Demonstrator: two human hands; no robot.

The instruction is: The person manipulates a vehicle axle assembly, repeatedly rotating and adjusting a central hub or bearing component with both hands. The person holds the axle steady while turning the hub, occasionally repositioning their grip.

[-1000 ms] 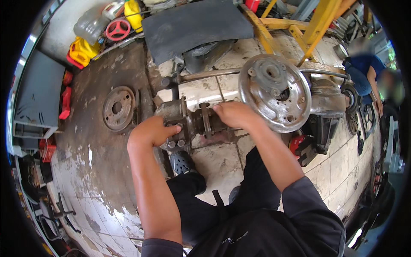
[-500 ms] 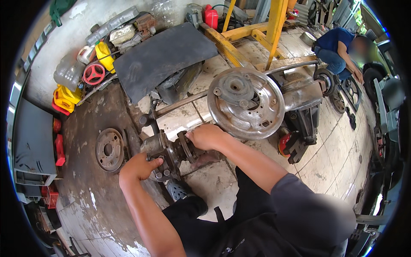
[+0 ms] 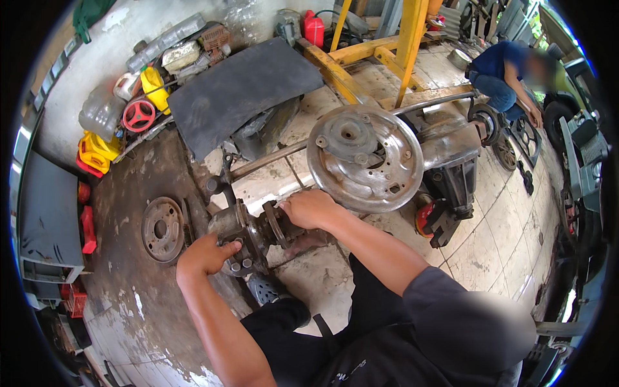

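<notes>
Pale floor tiles (image 3: 500, 248), stained. Dark shirt (image 3: 387, 351), pale-lettered. Round, dished metal plate (image 3: 367, 185), perforated. Left of it, greasy axle part (image 3: 248, 222) is touched by left hand (image 3: 205, 253) and right hand (image 3: 311, 209); fingers half-hidden, closure cannot be told. Bolt heads (image 3: 246, 263).

around bolted assembly (image 3: 251, 235) | left: disc (image 3: 162, 211) | right: backing plate (image 3: 393, 164) | behind: sheet (image 3: 245, 90)

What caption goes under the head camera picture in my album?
Left hand at the bolts, right hand near the big round plate.
</notes>
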